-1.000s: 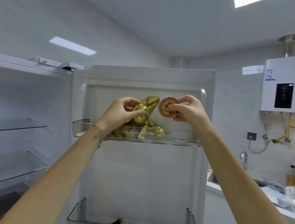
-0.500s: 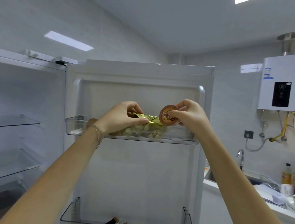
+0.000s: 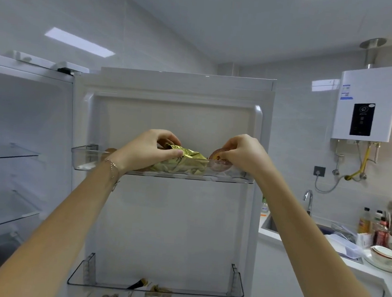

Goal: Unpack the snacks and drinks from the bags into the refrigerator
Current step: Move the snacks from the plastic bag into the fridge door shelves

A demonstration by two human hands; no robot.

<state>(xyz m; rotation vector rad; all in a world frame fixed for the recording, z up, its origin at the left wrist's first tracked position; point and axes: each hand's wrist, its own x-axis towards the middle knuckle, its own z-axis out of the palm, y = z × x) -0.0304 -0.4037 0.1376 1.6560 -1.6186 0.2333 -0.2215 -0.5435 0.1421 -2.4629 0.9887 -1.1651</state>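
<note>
Gold snack packet (image 3: 186,163) lies in the upper door bin (image 3: 85,157) of the open refrigerator. The left hand (image 3: 146,150) pinches its top edge, thumb and fingers curled over it. The right hand (image 3: 245,154), wrist arched above the bin's rim, pinches a round reddish snack (image 3: 215,157) in curled fingertips, just beside the packet. Both forearms reach upward.

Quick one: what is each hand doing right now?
Left hand: closed, gripping the gold packet in the top door shelf.
Right hand: closed, pinching the round snack over the same shelf.
</note>
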